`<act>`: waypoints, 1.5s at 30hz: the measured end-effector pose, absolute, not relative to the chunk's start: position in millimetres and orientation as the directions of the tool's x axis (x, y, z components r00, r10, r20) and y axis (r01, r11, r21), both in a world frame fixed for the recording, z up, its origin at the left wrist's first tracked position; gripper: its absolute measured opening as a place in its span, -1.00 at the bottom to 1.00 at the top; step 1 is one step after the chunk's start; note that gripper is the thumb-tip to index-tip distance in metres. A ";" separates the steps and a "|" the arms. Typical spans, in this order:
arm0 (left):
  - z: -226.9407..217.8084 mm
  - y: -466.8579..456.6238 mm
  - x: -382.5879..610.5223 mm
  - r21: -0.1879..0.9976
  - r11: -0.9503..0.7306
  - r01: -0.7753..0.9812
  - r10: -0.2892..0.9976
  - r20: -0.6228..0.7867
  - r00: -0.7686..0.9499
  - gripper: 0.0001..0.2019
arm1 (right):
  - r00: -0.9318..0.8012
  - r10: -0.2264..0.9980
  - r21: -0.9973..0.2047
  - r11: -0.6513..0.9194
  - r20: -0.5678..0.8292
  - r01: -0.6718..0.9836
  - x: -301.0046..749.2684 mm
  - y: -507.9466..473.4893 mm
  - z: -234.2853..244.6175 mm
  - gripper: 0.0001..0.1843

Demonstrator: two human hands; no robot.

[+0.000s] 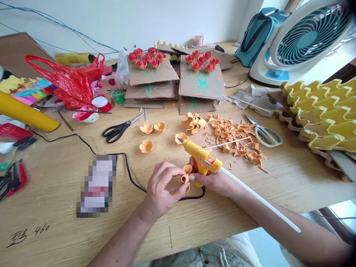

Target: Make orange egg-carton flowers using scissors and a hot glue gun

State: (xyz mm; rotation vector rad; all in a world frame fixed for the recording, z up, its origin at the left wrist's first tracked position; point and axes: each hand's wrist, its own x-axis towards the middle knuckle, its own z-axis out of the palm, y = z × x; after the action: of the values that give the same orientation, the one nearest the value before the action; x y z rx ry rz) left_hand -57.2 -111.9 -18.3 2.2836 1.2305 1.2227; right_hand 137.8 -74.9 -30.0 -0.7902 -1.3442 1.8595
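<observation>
My left hand [162, 189] pinches a small orange paper petal piece [186, 174] between thumb and fingers, just above the wooden table [55, 207]. My right hand [214, 180] grips a yellow hot glue gun [198, 157], its nozzle pointing up-left and a white glue stick [261, 200] jutting out behind over my forearm. The petal piece sits right next to the gun's handle. Three finished orange paper flowers [150, 135] lie on the table beyond my hands, and another [180, 138] rests by the nozzle.
Orange paper scraps [236, 139] and grey scissors [264, 131] lie to the right, black scissors [119, 129] to the left. Cardboard sheets with red flowers [147, 59] stand behind. A fan [303, 40], yellow egg trays [325, 115], a red bag [69, 79] and a black cord [128, 167] surround the spot.
</observation>
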 end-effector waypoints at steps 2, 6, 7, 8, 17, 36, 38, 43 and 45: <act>-19.0 -113.3 -55.8 0.587 -0.584 0.561 0.797 0.546 0.259 -0.80 | -0.577 0.812 -0.957 -0.231 -0.090 -0.175 137.4 -75.0 -30.7 -0.54; -17.1 -114.6 -54.8 0.605 -0.557 0.569 0.810 0.548 0.210 -0.80 | -0.571 0.815 -0.954 -0.241 -0.100 -0.178 138.1 -74.4 -31.3 -0.57; -16.0 -114.4 -55.4 0.608 -0.549 0.573 0.812 0.551 0.193 -0.80 | -0.571 0.814 -0.951 -0.251 -0.106 -0.182 138.8 -74.1 -30.9 -0.58; -14.7 -113.9 -56.5 0.613 -0.537 0.579 0.816 0.552 0.173 -0.80 | -0.575 0.811 -0.946 -0.262 -0.110 -0.188 139.7 -73.9 -30.2 -0.59; -16.8 -102.7 -74.1 0.756 -0.408 0.512 0.892 0.449 0.047 -0.84 | -0.648 0.747 -0.910 -0.360 -0.150 -0.204 144.4 -75.3 -21.0 -0.58; -34.1 -106.4 -52.9 0.479 -0.370 0.796 0.908 0.369 0.200 -0.88 | -0.400 0.913 -0.996 -0.085 -0.079 0.003 140.0 -77.5 -29.2 -0.73; -35.8 -106.2 -51.8 0.465 -0.348 0.814 0.917 0.349 0.193 -0.89 | -0.403 0.911 -0.995 -0.097 -0.085 -0.010 139.6 -76.8 -29.1 -0.73; -37.6 -105.7 -50.7 0.458 -0.297 0.838 0.932 0.329 0.150 -0.88 | -0.437 0.891 -0.981 -0.176 -0.123 -0.082 138.1 -75.3 -28.6 -0.70; -37.7 -105.0 -50.8 0.465 -0.255 0.848 0.940 0.325 0.105 -0.86 | -0.435 0.884 -0.966 -0.238 -0.172 -0.100 138.7 -75.8 -27.9 -0.68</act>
State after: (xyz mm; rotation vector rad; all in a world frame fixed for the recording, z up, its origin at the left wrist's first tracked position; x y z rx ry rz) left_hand -50.8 -105.0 -37.7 2.2087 1.8085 0.8548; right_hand 138.7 -75.8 -27.9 -1.0073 -1.2919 1.7599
